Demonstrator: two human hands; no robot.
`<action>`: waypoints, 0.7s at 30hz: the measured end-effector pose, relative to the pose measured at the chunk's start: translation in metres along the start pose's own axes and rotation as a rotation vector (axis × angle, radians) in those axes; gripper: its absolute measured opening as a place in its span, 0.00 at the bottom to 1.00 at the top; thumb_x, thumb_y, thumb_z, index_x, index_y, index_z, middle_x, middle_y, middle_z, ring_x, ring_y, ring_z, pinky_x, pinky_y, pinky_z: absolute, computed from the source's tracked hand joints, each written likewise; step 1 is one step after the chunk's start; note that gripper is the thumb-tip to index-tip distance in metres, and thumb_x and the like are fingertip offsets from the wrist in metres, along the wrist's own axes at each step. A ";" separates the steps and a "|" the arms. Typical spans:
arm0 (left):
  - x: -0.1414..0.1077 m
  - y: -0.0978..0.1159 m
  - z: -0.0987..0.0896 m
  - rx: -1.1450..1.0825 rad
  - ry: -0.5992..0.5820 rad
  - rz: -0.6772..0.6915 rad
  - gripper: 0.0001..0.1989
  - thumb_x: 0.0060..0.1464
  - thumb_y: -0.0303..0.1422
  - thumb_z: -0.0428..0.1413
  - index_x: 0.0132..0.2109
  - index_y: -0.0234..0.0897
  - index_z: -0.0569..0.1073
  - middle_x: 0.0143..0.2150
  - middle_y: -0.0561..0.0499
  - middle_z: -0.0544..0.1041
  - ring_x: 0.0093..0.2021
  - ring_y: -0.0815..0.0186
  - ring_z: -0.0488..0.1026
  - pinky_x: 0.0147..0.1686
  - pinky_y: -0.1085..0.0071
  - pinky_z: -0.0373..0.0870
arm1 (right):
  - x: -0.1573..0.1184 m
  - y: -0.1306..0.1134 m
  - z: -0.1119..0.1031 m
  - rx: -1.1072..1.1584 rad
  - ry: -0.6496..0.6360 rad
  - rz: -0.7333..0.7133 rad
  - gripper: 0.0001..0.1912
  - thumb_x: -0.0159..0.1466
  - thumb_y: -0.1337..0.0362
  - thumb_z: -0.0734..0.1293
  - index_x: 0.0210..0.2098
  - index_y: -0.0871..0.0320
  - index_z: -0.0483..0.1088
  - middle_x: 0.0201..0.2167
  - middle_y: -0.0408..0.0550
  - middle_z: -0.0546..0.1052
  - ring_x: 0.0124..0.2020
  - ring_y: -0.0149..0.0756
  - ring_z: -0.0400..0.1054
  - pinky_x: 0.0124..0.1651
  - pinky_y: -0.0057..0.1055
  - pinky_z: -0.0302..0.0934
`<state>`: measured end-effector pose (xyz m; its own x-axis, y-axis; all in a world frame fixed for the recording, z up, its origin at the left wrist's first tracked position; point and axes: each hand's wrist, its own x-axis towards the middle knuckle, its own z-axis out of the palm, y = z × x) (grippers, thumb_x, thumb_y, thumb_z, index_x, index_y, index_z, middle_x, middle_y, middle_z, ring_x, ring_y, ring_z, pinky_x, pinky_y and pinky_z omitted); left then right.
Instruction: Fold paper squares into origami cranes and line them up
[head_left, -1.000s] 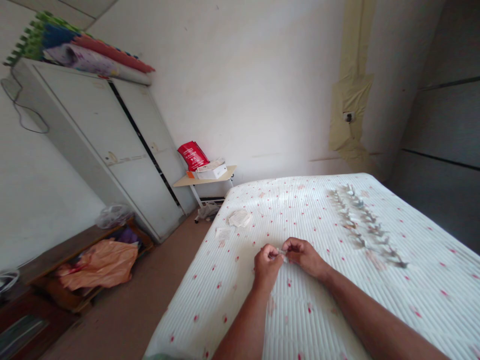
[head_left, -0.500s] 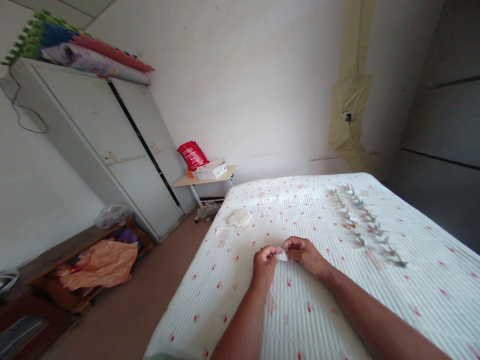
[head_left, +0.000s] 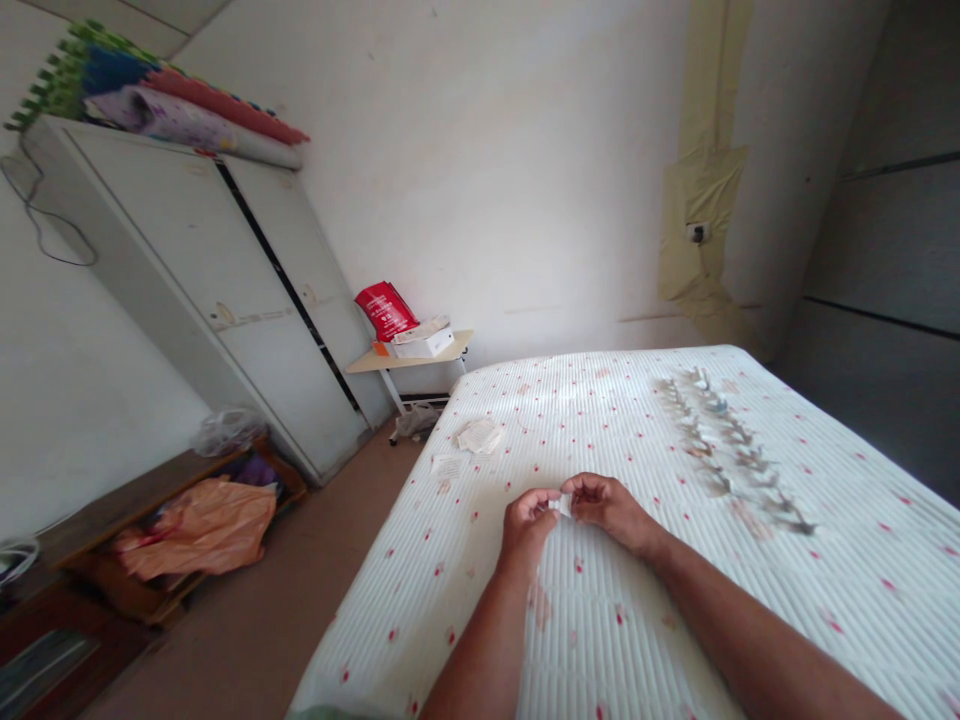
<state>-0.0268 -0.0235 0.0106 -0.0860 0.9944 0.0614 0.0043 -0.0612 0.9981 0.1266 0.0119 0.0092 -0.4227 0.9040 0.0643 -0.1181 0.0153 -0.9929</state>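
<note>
My left hand (head_left: pixel 529 525) and my right hand (head_left: pixel 606 510) are close together, low over the wide white bed with ribs and red spots (head_left: pixel 420 600). Between them is a small white piece of paper, with flat faces (head_left: pixel 565 505). My left grip pinches its left side with thumb and finger. My right grip pinches its right side in the same way. So the paper lies to the right of my left fingertips and to the left of my right ones. It touches both, and no hand is nearer. From far off, it is too small for me to tell which way its long side runs.

Past my left hand, a flat pile of pale printed paper sheets (head_left: pixel 480 436) lies on the bed, with one pale printed sheet (head_left: pixel 447 467) just beside it. Well over to the right, small grey-white pointy folded shapes (head_left: pixel 752 459) stand in two long rows.
</note>
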 end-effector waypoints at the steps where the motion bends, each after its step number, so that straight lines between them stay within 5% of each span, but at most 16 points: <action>1: 0.000 0.001 0.000 -0.006 0.001 -0.003 0.14 0.36 0.29 0.56 0.34 0.31 0.75 0.28 0.51 0.73 0.28 0.69 0.65 0.31 0.74 0.60 | 0.000 0.000 0.000 -0.005 0.001 -0.002 0.13 0.43 0.68 0.67 0.31 0.60 0.68 0.19 0.38 0.67 0.21 0.25 0.56 0.26 0.25 0.50; 21: 0.000 0.001 0.000 -0.020 0.062 -0.035 0.11 0.38 0.32 0.56 0.32 0.32 0.75 0.25 0.51 0.73 0.26 0.70 0.65 0.29 0.75 0.60 | 0.000 0.006 0.000 -0.081 -0.029 -0.031 0.11 0.46 0.67 0.66 0.31 0.59 0.68 0.20 0.37 0.66 0.21 0.25 0.56 0.26 0.25 0.49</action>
<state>-0.0267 -0.0236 0.0116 -0.1473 0.9888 0.0255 -0.0198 -0.0287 0.9994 0.1254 0.0119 0.0035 -0.4463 0.8896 0.0967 -0.0593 0.0784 -0.9952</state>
